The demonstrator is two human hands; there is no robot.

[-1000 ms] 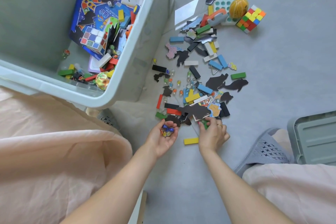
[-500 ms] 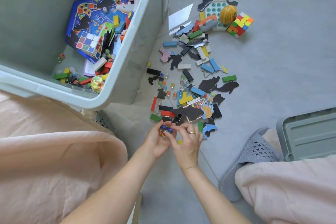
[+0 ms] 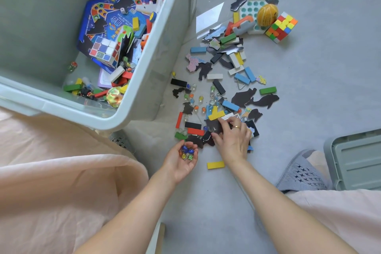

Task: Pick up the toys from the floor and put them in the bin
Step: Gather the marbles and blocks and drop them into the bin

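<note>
The left hand's [image 3: 181, 161] grip is cupped palm-up around a small heap of glass marbles [image 3: 186, 152], low and centre in the frame, just above the grey floor [image 3: 309, 80]. The right hand [image 3: 234, 140], just right of it, reaches palm-down into the near edge of the toy scatter; its fingertips [image 3: 221, 122] press on black flat cut-outs [image 3: 212, 128], though whether they pinch one is hard to tell. A yellow block [image 3: 215, 165] lies beside that wrist. More blocks, marbles and a colour cube [image 3: 281, 27] spread toward the upper right. The pale bin [image 3: 148, 64], upper left, already holds toys.
</note>
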